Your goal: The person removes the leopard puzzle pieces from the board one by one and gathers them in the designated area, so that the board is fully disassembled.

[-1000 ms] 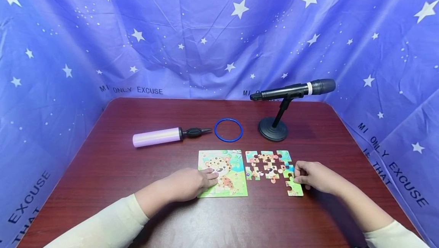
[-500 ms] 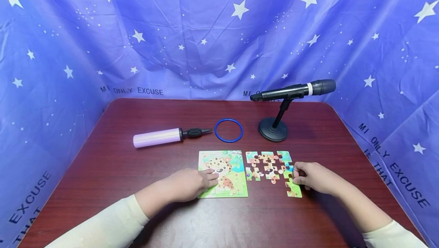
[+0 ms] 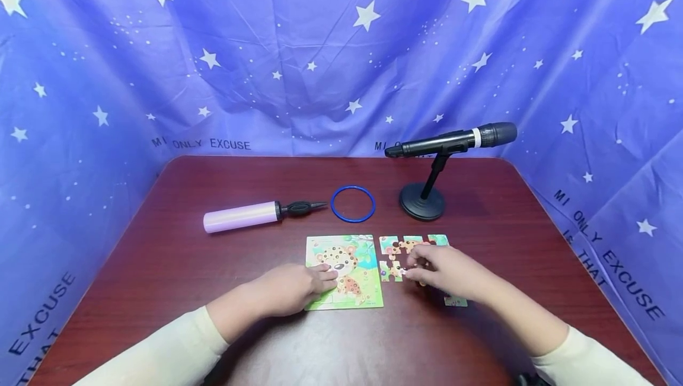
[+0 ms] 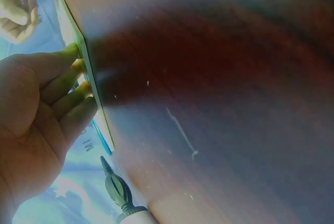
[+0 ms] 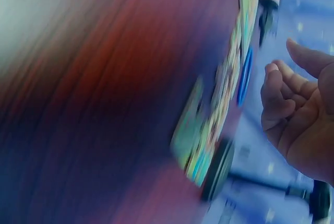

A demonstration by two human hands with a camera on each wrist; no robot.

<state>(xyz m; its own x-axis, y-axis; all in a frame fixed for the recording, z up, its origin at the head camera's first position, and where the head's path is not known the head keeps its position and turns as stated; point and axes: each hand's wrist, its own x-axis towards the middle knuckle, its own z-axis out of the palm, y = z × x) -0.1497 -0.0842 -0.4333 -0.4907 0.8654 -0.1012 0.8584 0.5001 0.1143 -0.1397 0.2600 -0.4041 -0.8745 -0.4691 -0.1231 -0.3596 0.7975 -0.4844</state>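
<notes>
My left hand (image 3: 296,288) rests its fingertips on a square jigsaw puzzle (image 3: 370,282) with a spotted leopard cub picture. The left wrist view shows those fingers (image 4: 78,109) fairly straight on the board's face. To its right lie several loosely spaced jigsaw pieces (image 3: 391,271) with parts of a like picture. Over them hovers my right hand (image 3: 453,270), hiding the middle pieces. In the right wrist view its thumb (image 5: 308,59) stands apart from loosely bent fingers, with nothing between them. A green piece (image 3: 455,301) shows below that hand.
Behind the puzzle lie a blue ring (image 3: 333,211) and a lilac hand pump (image 3: 240,217) with a black nozzle. A black microphone (image 3: 453,142) stands on a round base (image 3: 421,202) behind the pieces. A starry blue curtain encloses the dark red table (image 3: 181,187).
My right hand has left the green pieces at the right edge and moved left over the middle pieces. The left hand stays on the puzzle. The head view has shifted slightly.
</notes>
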